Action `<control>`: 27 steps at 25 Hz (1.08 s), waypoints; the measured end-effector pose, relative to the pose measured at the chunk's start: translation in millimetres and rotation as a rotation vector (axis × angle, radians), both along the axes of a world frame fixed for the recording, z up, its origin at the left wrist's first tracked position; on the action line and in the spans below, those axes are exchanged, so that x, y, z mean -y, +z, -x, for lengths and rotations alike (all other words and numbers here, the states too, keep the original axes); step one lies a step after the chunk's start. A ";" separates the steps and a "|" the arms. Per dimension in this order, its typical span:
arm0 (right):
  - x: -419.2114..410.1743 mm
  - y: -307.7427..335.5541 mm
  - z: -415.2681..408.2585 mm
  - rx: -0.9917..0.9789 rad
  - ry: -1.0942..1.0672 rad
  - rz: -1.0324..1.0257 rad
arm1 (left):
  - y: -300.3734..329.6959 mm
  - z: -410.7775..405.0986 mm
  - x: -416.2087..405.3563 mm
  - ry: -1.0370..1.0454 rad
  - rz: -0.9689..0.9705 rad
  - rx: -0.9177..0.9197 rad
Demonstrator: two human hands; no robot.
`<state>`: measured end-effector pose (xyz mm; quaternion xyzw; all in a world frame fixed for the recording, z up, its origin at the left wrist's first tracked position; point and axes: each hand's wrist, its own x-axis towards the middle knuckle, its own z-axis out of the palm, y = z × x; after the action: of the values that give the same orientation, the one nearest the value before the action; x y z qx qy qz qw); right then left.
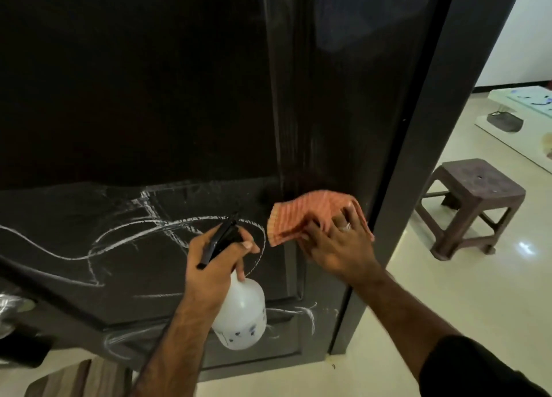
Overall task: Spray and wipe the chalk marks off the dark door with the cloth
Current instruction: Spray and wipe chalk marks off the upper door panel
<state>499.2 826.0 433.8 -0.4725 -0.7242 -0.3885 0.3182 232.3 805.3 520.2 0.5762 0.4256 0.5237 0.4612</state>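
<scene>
Left hand (213,265) grips the neck of the bottle (241,316), fingers curled round the black trigger head, nozzle toward the door (134,98); right hand (340,247) presses the cloth (301,214) flat on the door near its right edge, fingers spread, ring visible; chalk marks (125,238) loop across the lower panel, left of the cloth and below it; upper panel dark; stool (475,199) on pale floor at right.
</scene>
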 end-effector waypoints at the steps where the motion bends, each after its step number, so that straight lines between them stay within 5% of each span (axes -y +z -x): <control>1: 13.5 -8.1 -19.4 0.062 -0.012 0.026 | -0.4 1.1 1.9 -0.012 0.008 0.002; 3: 11.6 -5.7 -38.3 0.012 -0.134 0.091 | 0.8 1.8 5.1 -0.050 0.033 -0.010; 7: -34.5 55.5 20.2 -0.500 -0.245 -0.027 | -0.2 -1.3 10.2 -0.043 0.056 -0.016; 10: -15.0 24.0 17.8 -0.149 -0.006 0.040 | -1.6 -1.7 11.1 -0.033 0.042 -0.035; 13: 23.1 -17.4 -38.3 0.177 -0.003 0.183 | 3.2 3.2 12.9 -0.074 0.029 -0.026; 15: 16.9 5.8 -43.8 0.100 -0.062 0.160 | 4.1 5.8 12.7 -0.091 0.027 -0.041; 18: -17.9 77.7 4.7 -0.492 -0.094 0.035 | 3.4 2.9 11.6 -0.079 0.024 -0.031; 19: -21.6 89.9 22.5 -0.537 -0.064 0.001 | 4.5 1.1 12.3 -0.084 0.019 -0.023; 24: 14.8 0.2 -9.8 0.097 -0.033 0.160 | 10.2 5.6 12.6 -0.095 0.002 0.000; 27: 7.8 25.8 -9.5 -0.105 -0.110 0.133 | 14.5 8.7 9.8 -0.092 -0.019 0.003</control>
<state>508.6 818.2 459.7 -0.5513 -0.7038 -0.3313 0.3017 223.6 795.5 534.7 0.5987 0.3931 0.5066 0.4800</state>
